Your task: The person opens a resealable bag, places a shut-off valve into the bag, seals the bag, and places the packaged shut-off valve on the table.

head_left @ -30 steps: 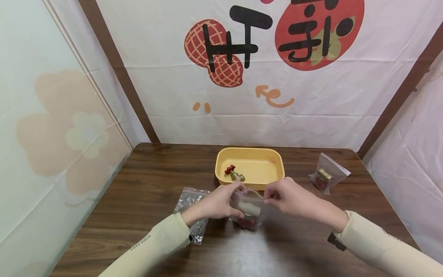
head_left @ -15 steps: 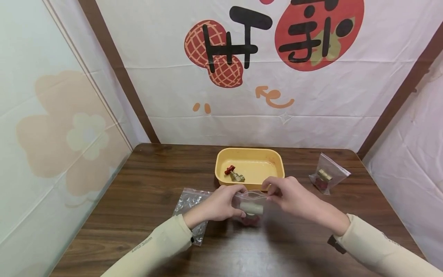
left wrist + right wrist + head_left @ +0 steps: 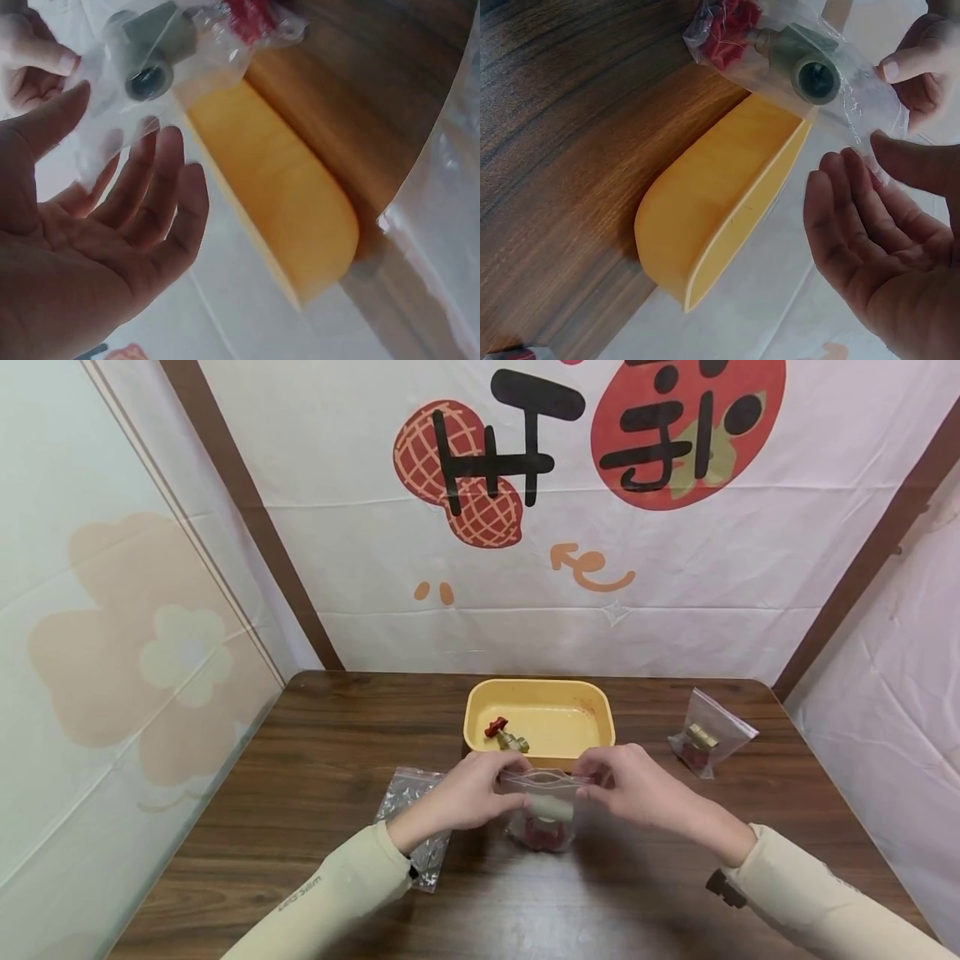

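A clear zip-lock bag [image 3: 564,842] stands upright over the table between the hands, with a valve [image 3: 551,808] inside it. The valve's red handwheel [image 3: 731,31] is at the bottom of the bag, and its round port faces the camera in the right wrist view. At the bag's upper left corner, the left hand [image 3: 472,792] pinches the plastic between thumb and fingers. The opposite top corner is pinched by the right hand [image 3: 637,787]. Between them the zip edge [image 3: 547,774] looks slightly parted. In the left wrist view, the plastic partly blurs the valve body [image 3: 154,52].
Just behind the hands is a yellow tray [image 3: 558,727] holding another red-handled brass valve [image 3: 513,741]. Clear plastic bags [image 3: 429,864] lie flat beside the left forearm. On the right of the wooden table [image 3: 322,727] sits a bag with a valve [image 3: 701,739] inside.
The right hand's fingers have resettled on the bag's right corner, and the mouth is stretched straighter between the hands. The bag hangs more squarely. The head view has shifted slightly.
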`<state>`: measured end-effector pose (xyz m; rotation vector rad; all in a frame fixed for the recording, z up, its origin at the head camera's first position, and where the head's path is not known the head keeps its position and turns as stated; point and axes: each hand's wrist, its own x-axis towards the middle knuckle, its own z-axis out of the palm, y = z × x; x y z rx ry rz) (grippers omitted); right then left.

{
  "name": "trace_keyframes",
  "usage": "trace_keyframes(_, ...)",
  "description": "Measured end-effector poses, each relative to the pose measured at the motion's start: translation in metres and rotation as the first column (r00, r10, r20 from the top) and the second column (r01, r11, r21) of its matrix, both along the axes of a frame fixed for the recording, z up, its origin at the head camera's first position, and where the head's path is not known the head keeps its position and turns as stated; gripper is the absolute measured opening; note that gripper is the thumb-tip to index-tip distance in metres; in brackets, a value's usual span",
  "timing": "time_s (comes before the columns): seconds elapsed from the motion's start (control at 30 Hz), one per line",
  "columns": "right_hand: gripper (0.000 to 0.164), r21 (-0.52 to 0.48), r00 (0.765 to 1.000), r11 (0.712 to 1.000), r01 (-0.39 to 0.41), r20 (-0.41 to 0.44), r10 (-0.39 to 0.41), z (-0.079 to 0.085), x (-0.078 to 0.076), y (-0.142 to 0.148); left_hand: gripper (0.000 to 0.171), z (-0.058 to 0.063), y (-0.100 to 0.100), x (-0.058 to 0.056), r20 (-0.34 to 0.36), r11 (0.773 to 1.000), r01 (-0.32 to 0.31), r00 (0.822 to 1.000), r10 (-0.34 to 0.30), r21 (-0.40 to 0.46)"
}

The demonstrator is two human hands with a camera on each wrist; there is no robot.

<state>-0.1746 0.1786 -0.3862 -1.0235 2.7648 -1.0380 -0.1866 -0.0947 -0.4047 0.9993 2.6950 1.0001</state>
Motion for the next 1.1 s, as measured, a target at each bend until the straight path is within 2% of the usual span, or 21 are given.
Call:
trace_keyframes(0.17,0.015,-0.007,1.000,1.000,-0.012,-0.010,0.012,0.002,0.000,0.005,0.010,0.004,-0.001,0.004,-0.057,1.000,-0.030,0.998,0.030,0.007)
trace_keyframes(0.3,0.011,-0.009,1.000,1.000,-0.023,-0.008,0.022,0.002,-0.001,0.009,0.016,0.004,-0.002,0.008,-0.103,0.998,-0.047,0.993,0.050,0.040)
trace_keyframes(0.43,0.010,-0.012,1.000,1.000,-0.013,-0.018,0.012,0.001,-0.001,0.012,0.012,0.004,-0.005,0.012,-0.123,0.995,-0.056,0.990,0.067,0.085)
trace_keyframes(0.5,0.009,-0.005,1.000,1.000,-0.009,-0.024,0.009,0.001,-0.001,0.013,0.009,0.005,-0.006,0.013,-0.124,0.993,-0.063,0.989,0.076,0.102)
trace_keyframes(0.73,0.011,0.040,0.998,0.999,0.036,0.043,-0.038,0.004,-0.003,0.016,0.008,0.008,-0.010,0.012,-0.121,0.987,-0.105,0.985,0.119,0.118)
trace_keyframes(1.1,0.012,0.055,0.996,0.996,0.064,0.057,-0.067,0.005,-0.001,0.021,0.011,0.006,-0.008,0.015,-0.082,0.989,-0.098,0.991,0.107,0.107)
